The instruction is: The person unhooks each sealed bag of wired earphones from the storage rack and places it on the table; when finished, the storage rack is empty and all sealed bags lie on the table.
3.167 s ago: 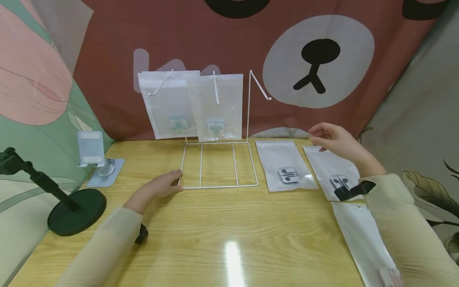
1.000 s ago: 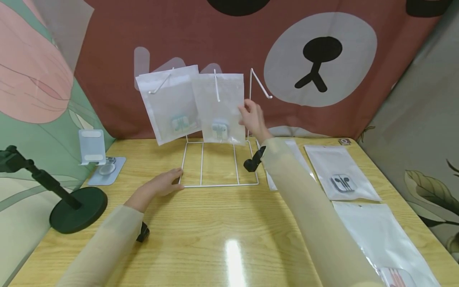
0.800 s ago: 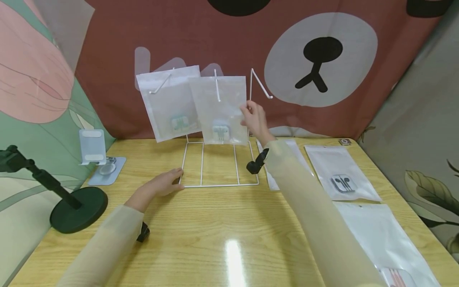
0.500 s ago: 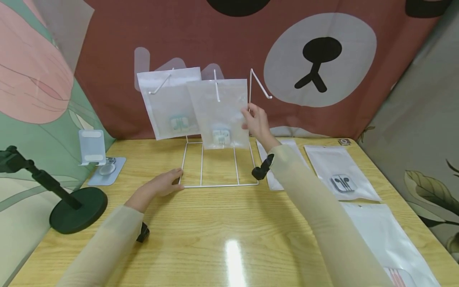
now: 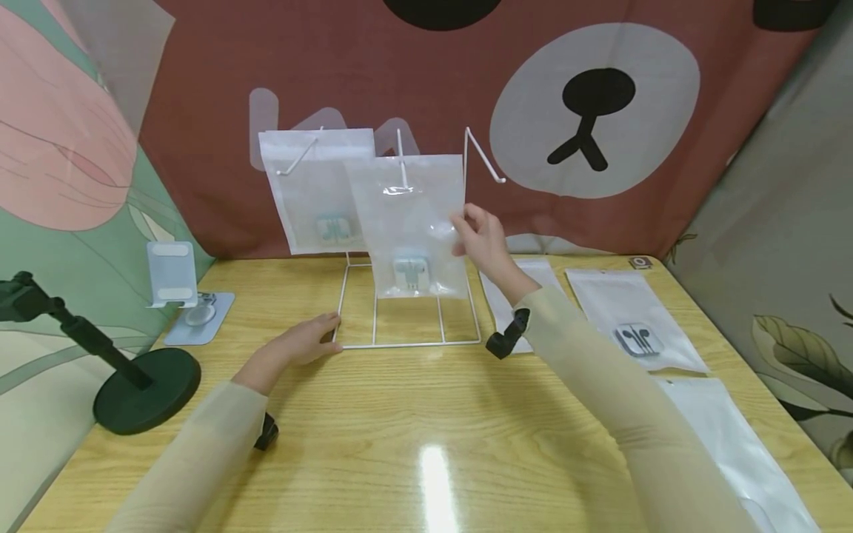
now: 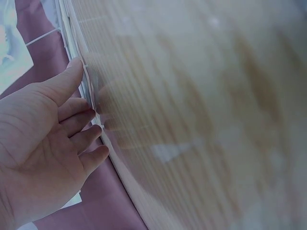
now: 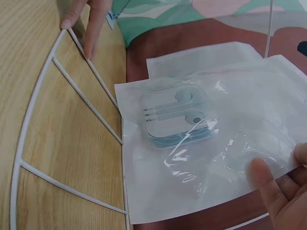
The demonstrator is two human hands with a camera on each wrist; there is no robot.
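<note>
A clear bag [image 5: 420, 211] with a small earphone case [image 5: 411, 275] inside is in the centre of the head view, in front of the white wire rack [image 5: 406, 346]. Its long axis runs almost from top to bottom, the lower end leaning slightly to the right, and the end with the case points down. In the right wrist view the same bag lies across the frame, with the case end toward the left. The middle hook [image 5: 400, 144] meets the upper part of the bag, but I cannot tell if it passes through a hole. The right hand [image 5: 488, 240] is nearly closed and pinches the right edge of the bag between thumb and fingers. The left hand [image 5: 296, 346], left of centre, is loosely open, and its thumb and fingertips touch the near left corner of the rack. Behind the held bag, at upper left, a second bag [image 5: 309, 189] hangs on the left hook. On the right of the frame, three white bags [image 5: 733, 437] lie on the wooden table [image 5: 366, 429]. At far left stand a black stand [image 5: 146, 396] and a pale phone holder [image 5: 171, 274].
</note>
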